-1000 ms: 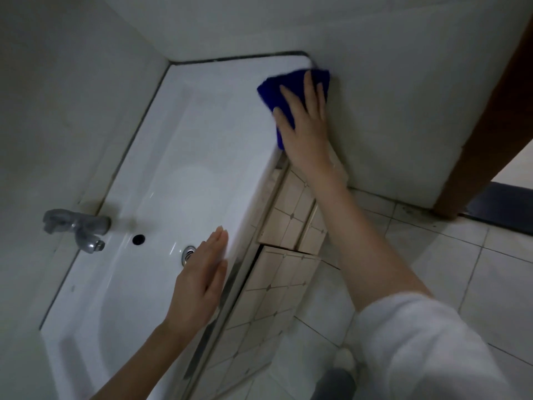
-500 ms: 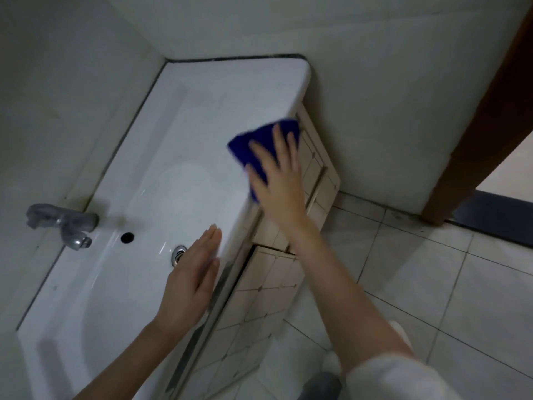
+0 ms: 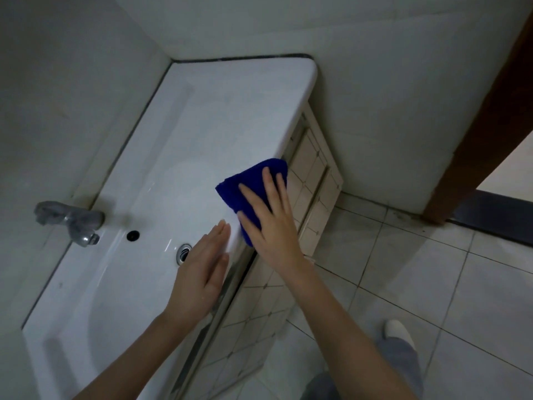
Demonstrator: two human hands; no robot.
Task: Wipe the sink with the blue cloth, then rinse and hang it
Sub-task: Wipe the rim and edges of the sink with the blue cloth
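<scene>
A long white sink (image 3: 219,111) runs along the left wall into the far corner. My right hand (image 3: 271,223) presses the folded blue cloth (image 3: 248,186) flat against the sink's front rim, fingers spread over it. My left hand (image 3: 202,269) rests open and flat on the same rim just nearer to me, almost touching the cloth. A metal tap (image 3: 72,220) juts from the left wall above the basin. The overflow hole (image 3: 133,235) and the drain (image 3: 183,251) lie between the tap and my left hand.
Below the rim is a tiled cabinet front (image 3: 314,192) with panel doors. Pale floor tiles (image 3: 432,284) spread to the right. A brown door frame (image 3: 484,131) and a dark threshold (image 3: 496,217) stand at the far right. My leg and white shoe (image 3: 398,333) show at the bottom.
My right hand has slid the cloth along the front rim from the far corner towards me, ending beside my left hand. My left hand stayed on the rim.
</scene>
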